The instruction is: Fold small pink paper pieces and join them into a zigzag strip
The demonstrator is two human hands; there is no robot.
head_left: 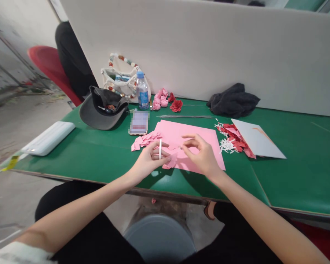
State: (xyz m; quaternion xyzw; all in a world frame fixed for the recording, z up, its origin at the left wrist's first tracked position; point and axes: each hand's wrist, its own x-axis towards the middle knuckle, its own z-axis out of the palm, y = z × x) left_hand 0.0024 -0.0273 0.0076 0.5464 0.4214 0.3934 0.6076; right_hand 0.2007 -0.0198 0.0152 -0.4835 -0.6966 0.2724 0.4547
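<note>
My left hand (pixel 151 156) is closed, with a thin white ring (pixel 160 148), likely a tape roll seen edge-on, around its fingers. Between its thumb and fingertips is a pink paper piece (pixel 169 163). My right hand (pixel 200 152) faces it from the right, thumb and index finger pinched at a tiny pale bit too small to name. Both hands are over a pink paper sheet (pixel 200 137). Beside my left hand lies a row of overlapping folded pink paper pieces (pixel 145 140).
Behind stand a phone (pixel 139 123), bottle (pixel 143 93), cap (pixel 103 110), beaded bag (pixel 118 75), crumpled pink paper (pixel 160 99), red paper flower (pixel 176 106) and thin wires (pixel 185 116). Rightward are paper scraps (pixel 231 141), a white card (pixel 257 137) and black cloth (pixel 232 100). A power bank-like white box (pixel 49 137) lies left.
</note>
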